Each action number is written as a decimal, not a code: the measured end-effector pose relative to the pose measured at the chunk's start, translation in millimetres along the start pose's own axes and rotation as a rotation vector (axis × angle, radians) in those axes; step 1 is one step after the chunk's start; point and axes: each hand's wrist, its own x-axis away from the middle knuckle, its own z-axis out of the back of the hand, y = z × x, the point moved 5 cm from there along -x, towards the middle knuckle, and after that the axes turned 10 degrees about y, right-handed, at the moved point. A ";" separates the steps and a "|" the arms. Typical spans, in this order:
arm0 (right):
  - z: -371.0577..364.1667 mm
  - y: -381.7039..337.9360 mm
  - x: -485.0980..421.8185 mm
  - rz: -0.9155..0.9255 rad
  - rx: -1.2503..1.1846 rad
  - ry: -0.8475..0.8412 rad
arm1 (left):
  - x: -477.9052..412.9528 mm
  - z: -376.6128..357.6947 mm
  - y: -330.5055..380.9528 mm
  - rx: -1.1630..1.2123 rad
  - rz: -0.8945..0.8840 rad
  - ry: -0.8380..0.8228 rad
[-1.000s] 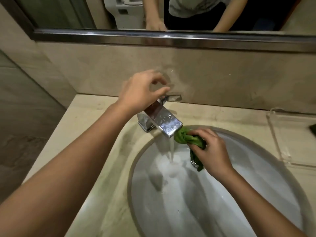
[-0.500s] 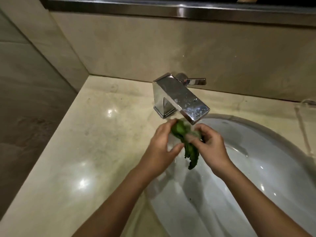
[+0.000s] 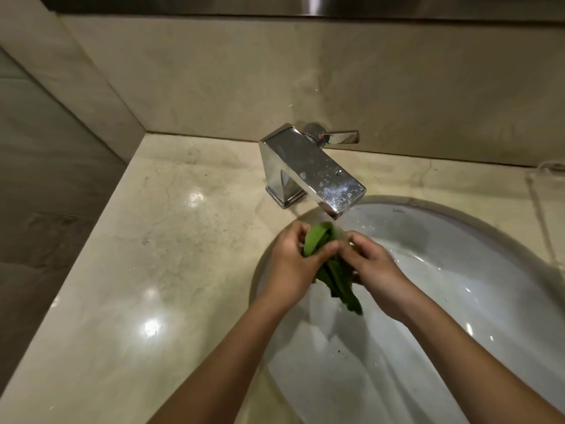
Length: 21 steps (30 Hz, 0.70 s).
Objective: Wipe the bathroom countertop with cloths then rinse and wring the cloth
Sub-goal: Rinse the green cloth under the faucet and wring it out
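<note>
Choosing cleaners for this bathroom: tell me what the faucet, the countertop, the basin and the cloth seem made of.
Faucet: chromed metal, mirror-bright, water-spotted.
Countertop: polished beige stone, perhaps marble or a lookalike; veins, glossy light spots.
Basin: probably white glazed ceramic; smooth sheen.
Cloth: soft green fabric, weave unclear; hangs limp in folds.

Bathroom, white undermount basin [image 3: 458, 270], chrome faucet [image 3: 308, 169], beige marble countertop [image 3: 153, 255], mirror frame [image 3: 305, 4] above

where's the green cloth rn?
In the head view, the green cloth sits centre frame, bunched between the left hand and right hand, over the sink just below the faucet spout.
</note>
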 end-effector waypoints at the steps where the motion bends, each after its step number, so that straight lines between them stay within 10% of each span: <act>1: 4.6 -0.9 -2.4 0.020 -0.002 0.067 | 4.0 0.6 -1.0 -0.026 -0.018 0.001; 14: 24.3 -23.2 -16.4 0.093 0.182 0.118 | 5.2 3.4 -18.9 0.161 0.177 0.059; 21: 16.9 24.7 10.2 -0.289 0.099 0.110 | 12.2 -24.8 -5.0 0.462 0.285 -0.174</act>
